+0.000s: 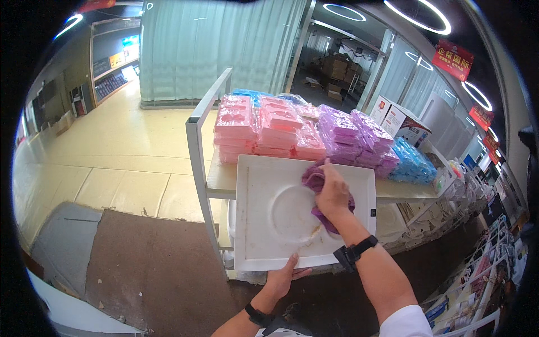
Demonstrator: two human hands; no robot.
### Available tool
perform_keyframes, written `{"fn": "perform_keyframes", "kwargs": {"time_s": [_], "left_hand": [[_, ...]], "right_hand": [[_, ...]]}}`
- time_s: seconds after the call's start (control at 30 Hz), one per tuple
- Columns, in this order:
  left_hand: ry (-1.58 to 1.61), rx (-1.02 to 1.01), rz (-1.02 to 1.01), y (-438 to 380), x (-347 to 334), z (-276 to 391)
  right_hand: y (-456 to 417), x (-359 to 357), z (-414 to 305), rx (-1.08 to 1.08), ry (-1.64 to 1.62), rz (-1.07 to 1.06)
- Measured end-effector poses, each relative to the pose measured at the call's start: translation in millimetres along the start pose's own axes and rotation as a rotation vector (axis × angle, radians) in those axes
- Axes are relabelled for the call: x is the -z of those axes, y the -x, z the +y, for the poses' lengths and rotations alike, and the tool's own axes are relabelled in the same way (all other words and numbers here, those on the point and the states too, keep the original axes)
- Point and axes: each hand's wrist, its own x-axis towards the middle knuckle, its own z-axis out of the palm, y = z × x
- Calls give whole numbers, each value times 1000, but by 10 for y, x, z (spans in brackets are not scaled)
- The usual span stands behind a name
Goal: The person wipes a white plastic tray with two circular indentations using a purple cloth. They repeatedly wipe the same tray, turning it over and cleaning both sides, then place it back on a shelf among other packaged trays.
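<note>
A white rectangular tray (pixel 261 210) with a round raised ring in its middle is tilted up against the shelf edge. My left hand (pixel 284 276) grips its lower rim, thumb on the face and fingers beneath. In my right hand (pixel 334 191) is a crumpled purple cloth (pixel 313 177), pressed against the tray's upper right area. Part of the cloth hangs below my wrist. Brownish stains show on the tray's face below the ring and along its left side. A small dark label sits on the right rim.
Plastic-wrapped stacks of pink (pixel 236 122), purple (pixel 341 130) and blue packs (pixel 412 162) fill the shelf top (pixel 221 179) behind the tray. A metal shelf post (pixel 198 156) rises at the left. A printed carton (pixel 396 118) stands behind. Wire racks (pixel 476 278) with goods line the right.
</note>
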Motion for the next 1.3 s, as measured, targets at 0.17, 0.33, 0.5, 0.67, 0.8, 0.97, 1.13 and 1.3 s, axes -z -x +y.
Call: {"fn": "perform_keyframes", "kwargs": {"time_s": [0.17,0.33,0.5,0.67,0.8,0.97,1.13,1.3], "left_hand": [[-44,22,-9,-18,104,-24],[18,-30,18,-86,179,-24],[31,-35,9,-110,172,-30],[0,18,-13,-134,213,-57],[-62,-2,6,-102,182,-40],[-44,-67,-53,-45,106,34],[-12,-27,27,-103,181,1],[5,-8,13,-48,86,8]], "right_hand": [[94,-148,-466,246,-88,-105],[-1,100,-190,343,-54,-224],[138,365,391,45,174,-89],[124,91,153,69,105,9],[12,-283,-523,349,29,-32],[-87,-328,-842,441,-43,-141],[-51,122,-236,296,-3,-123],[-61,110,-211,191,71,-81]]}}
